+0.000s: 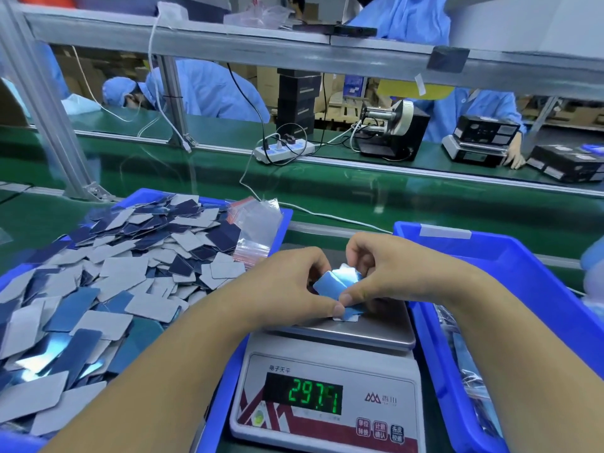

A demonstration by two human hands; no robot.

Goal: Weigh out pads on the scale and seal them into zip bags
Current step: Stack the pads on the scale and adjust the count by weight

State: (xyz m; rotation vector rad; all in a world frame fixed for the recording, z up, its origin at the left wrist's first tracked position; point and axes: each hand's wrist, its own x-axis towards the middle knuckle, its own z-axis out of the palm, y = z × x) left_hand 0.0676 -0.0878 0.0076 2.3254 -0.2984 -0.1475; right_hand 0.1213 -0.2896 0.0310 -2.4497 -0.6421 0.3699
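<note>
The pads are small rounded rectangles, glossy blue on one face and matt grey on the other. A small bunch of pads (pixel 338 282), too overlapped to count, is held above the steel pan of the one digital scale (pixel 330 380), whose green display reads roughly 297. The left hand (pixel 287 286) and right hand (pixel 389 273) both curl round this bunch, thumbs pinching its lower edge just above the pan's near edge. Left of the scale, one blue bin (pixel 212 387) is heaped with loose pads (pixel 108 289), far too many to count. A sheaf of clear zip bags (pixel 258 230) with red strips lies at that bin's far right corner. A second blue bin (pixel 510 279) stands to the right of the scale.
</note>
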